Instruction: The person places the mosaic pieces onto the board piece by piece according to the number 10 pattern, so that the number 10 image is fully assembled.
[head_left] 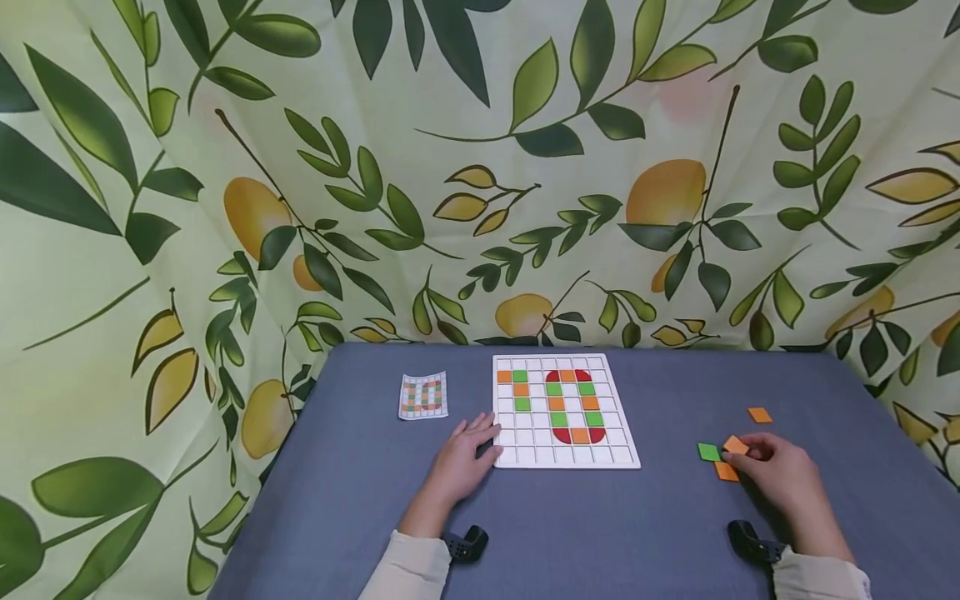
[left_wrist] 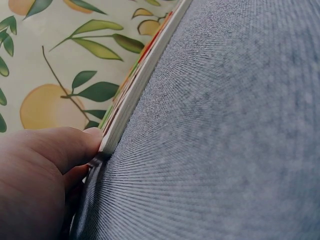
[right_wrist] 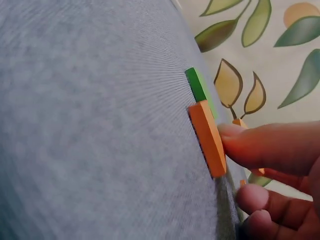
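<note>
At the left edge of a white grid board (head_left: 517, 455) rests my left hand (head_left: 459, 460), fingers spread, its thumb touching the board's side in the left wrist view. Orange and green square tiles and red rounded-corner pieces form a "1" and a "0" shape on the grid. Over on the right, my right hand (head_left: 783, 477) pinches an orange tile (head_left: 736, 445) between thumb and fingers. Beside and below it lie a green tile (head_left: 708, 452) and another orange tile (head_left: 726, 472). In the right wrist view the thumb hides most of the pinched tile.
A small printed card (head_left: 405, 408) with a similar coloured grid lies left of the board. One more orange tile (head_left: 760, 415) sits behind the right hand. The blue-grey tablecloth (head_left: 360, 483) ends at a leaf-patterned curtain (head_left: 450, 275) at the back.
</note>
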